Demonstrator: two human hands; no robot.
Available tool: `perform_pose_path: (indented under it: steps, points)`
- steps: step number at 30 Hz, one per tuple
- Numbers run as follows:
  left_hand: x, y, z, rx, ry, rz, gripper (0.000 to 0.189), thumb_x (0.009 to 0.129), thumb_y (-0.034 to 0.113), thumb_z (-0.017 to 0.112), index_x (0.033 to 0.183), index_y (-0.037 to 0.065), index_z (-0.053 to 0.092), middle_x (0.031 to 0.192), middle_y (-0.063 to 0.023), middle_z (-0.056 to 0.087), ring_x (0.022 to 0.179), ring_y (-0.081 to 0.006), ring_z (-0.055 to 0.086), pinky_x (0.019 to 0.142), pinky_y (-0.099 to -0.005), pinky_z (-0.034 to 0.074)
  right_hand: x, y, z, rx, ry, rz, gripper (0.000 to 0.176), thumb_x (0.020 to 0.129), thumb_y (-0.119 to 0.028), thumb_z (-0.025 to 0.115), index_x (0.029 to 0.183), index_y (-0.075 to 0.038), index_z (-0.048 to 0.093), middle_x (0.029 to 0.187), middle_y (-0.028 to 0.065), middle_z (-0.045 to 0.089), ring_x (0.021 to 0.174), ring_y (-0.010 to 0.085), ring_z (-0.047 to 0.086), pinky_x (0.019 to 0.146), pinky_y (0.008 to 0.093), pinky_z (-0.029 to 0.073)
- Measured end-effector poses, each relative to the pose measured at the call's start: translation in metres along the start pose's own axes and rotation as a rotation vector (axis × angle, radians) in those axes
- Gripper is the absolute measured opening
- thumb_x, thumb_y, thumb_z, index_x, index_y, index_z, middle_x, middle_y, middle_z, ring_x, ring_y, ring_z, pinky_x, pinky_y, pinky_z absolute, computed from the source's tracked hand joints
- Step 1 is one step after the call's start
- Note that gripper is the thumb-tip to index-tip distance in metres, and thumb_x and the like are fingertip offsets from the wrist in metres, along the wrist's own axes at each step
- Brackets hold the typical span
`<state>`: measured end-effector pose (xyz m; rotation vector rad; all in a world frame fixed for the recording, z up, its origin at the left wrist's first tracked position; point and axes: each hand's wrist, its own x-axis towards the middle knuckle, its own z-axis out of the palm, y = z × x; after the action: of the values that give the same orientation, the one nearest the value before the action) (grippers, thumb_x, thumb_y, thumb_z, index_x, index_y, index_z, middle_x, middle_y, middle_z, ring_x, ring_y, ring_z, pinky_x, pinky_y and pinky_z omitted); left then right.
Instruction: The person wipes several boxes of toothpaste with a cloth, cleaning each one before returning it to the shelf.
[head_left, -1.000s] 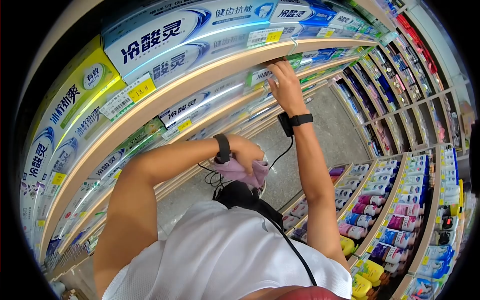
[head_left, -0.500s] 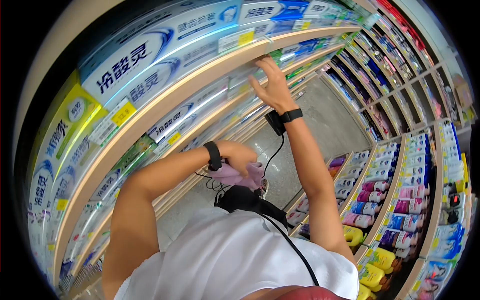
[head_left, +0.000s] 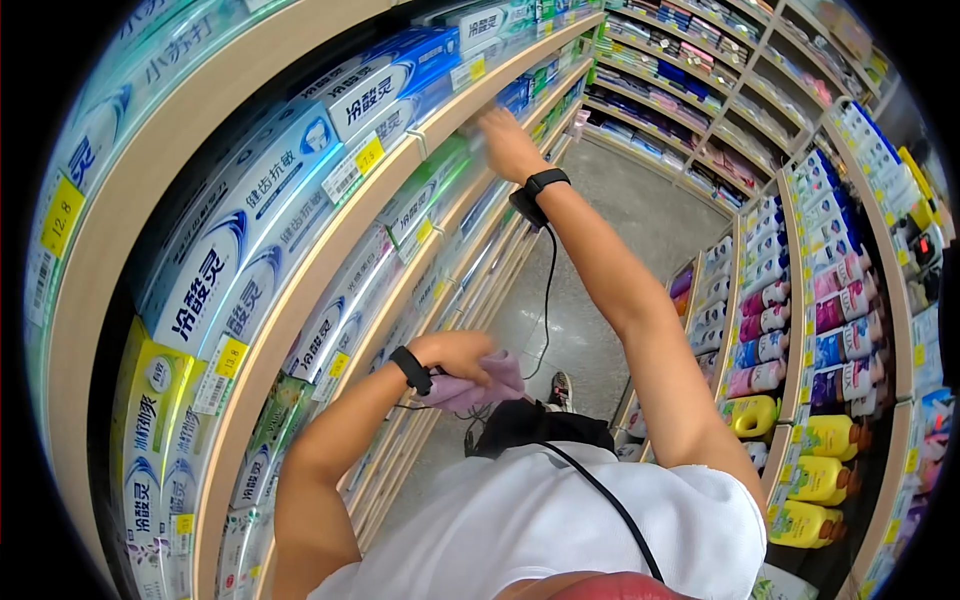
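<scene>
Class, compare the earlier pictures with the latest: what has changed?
The right hand has moved away from the green-and-white box, towards the blue boxes; it is blurred, so any hold is unclear. The view has shifted too. The left hand still holds the pink cloth.

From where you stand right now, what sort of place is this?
Most likely a shop's toiletries aisle: toothpaste boxes line the wooden shelves, yellow-and-white price tags mark the edges, and LUX bottles stand in rows opposite.

Right hand blurred, grasp unclear; shoe part-hidden
</scene>
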<state>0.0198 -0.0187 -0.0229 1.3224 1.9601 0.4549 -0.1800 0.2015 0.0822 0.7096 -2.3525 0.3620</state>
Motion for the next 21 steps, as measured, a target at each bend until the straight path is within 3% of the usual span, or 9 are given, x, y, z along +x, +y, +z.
perform_pose_path:
  steps: [6,8,11,21]
  points:
    - [-0.003,0.008,-0.003,0.049,0.012,-0.019,0.045,0.077,0.037,0.077,0.094,-0.003,0.066,0.088,-0.0252,0.067,0.087,-0.0391,0.066,0.076,-0.0448,0.05,0.002,0.002,-0.003,-0.017,0.016,0.039,0.039,0.076,0.007,0.057,0.114,0.0,0.051,0.117,0.0187,0.061,0.122,0.0367,0.052,0.115,0.0511,0.033]
    - [-0.004,0.013,-0.007,-0.002,-0.005,0.016,0.046,0.077,0.036,0.076,0.096,-0.004,0.066,0.089,-0.025,0.067,0.089,-0.0391,0.065,0.078,-0.0449,0.05,0.004,0.004,-0.006,-0.058,-0.063,0.053,0.04,0.078,0.007,0.055,0.117,0.0,0.05,0.114,0.018,0.061,0.123,0.0362,0.052,0.115,0.05,0.033]
    - [-0.003,0.012,-0.007,-0.056,-0.023,0.063,0.045,0.077,0.035,0.076,0.099,-0.003,0.067,0.091,-0.0249,0.068,0.088,-0.0391,0.066,0.078,-0.0452,0.05,0.004,0.005,-0.002,-0.097,0.085,-0.025,0.038,0.081,0.005,0.053,0.119,-0.001,0.051,0.117,0.0162,0.061,0.124,0.0341,0.052,0.115,0.0489,0.034]
    - [-0.003,0.015,-0.009,-0.028,-0.003,0.062,0.041,0.077,0.032,0.077,0.094,-0.004,0.067,0.082,-0.0254,0.067,0.077,-0.0391,0.066,0.07,-0.0448,0.05,-0.008,0.01,-0.018,-0.3,0.173,-0.147,0.031,0.08,-0.005,0.059,0.111,-0.011,0.061,0.104,0.0105,0.056,0.112,0.0298,0.054,0.102,0.0433,0.042]
